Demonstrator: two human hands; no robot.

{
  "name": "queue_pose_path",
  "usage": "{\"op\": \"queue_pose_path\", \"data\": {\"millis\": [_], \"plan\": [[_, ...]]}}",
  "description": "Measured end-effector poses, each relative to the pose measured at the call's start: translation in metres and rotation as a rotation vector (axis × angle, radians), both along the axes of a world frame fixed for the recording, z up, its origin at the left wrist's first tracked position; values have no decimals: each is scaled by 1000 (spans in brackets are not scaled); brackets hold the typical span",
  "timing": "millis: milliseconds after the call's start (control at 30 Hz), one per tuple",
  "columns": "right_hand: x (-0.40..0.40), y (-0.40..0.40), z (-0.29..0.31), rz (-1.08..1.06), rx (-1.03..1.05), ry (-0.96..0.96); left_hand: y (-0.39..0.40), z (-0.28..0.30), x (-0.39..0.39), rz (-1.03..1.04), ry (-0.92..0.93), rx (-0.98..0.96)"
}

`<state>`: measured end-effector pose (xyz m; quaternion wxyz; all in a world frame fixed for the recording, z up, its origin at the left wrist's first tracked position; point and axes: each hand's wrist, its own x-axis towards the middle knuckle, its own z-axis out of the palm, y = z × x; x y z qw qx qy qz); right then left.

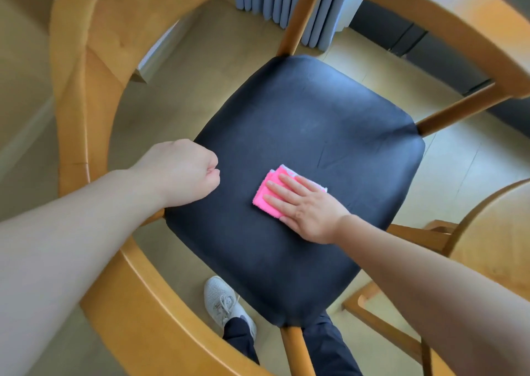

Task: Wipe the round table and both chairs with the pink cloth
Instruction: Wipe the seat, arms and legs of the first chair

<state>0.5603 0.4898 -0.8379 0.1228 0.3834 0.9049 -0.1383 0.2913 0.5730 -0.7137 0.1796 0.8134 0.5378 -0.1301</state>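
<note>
the right hand point(308, 209) lay flat, fingers together, pressing the folded pink cloth point(268, 195) onto the black seat point(301, 123) of a wooden chair point(83, 94). that grip was not curled around the cloth, it only pushed it down. the cloth sat near the middle of the seat, a bit toward the front edge. the left hand point(186, 175) was closed in a fist at the seat's left edge, and i could not tell if it held anything. a second chair point(493, 246) stood just beside, on the right. the round table was not clearly in view.

to wipe well, the flat hand should probably keep an even push and slide in long rows from edge to edge, reaching every corner. the cloth could bunch up if the push was too light. the wooden arms and back likely needed wiping too.
</note>
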Motion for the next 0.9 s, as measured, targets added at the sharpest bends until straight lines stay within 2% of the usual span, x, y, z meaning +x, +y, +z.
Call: {"op": "queue_pose_path", "data": {"millis": [100,300,533,900], "plan": [[33,29,1,-88,18,-36,-3,-3,8,35,11,-16],[98,86,-9,-533,13,-87,-13,-9,22,90,14,-38],[59,59,-15,-761,22,72,-35,-5,22,96,33,-66],[11,-105,-2,-459,55,61,-73,18,27,-93,-35,42]]}}
